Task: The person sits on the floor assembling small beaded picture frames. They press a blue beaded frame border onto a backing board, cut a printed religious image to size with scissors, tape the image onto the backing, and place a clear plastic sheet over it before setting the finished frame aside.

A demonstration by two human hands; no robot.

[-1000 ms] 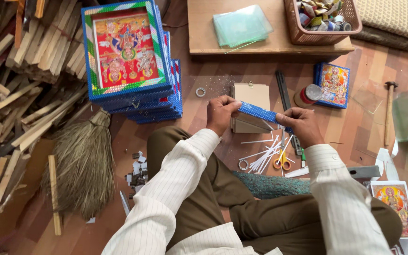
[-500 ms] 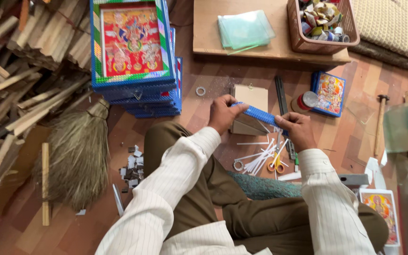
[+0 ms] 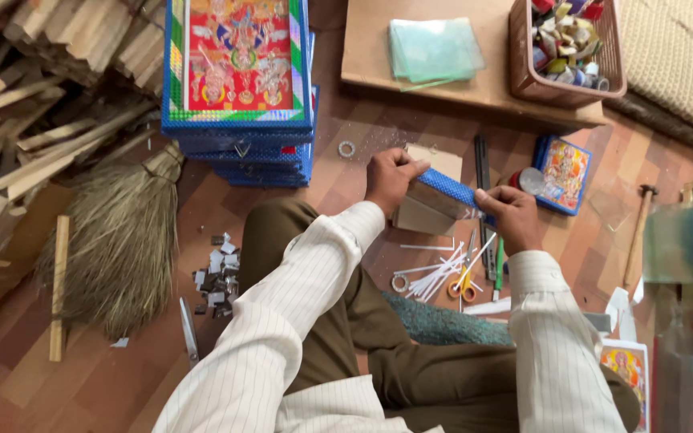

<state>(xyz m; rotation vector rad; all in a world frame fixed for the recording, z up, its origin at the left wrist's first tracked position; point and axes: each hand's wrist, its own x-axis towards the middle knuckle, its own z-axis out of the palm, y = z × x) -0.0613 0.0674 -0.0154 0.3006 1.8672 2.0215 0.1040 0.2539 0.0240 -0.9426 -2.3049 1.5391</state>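
Both hands clamp a blue patterned strip (image 3: 448, 187) along a small frame's top edge: left hand (image 3: 391, 176) at upper-left end, right hand (image 3: 508, 214) at lower-right. Long axis slants btwn them, above lap, w/ scissors (image 3: 464, 282) just below.

Reddish wood-pattern floor (image 3: 122, 385), low wooden board (image 3: 491, 88), woven mat (image 3: 683, 56), soft daylight.

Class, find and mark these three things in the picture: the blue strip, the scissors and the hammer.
Blue strip (image 3: 449, 189), head view, middle of its glittery face.
Scissors (image 3: 464, 285), head view, orange-yellow handles.
Hammer (image 3: 637, 238), head view, wooden handle.
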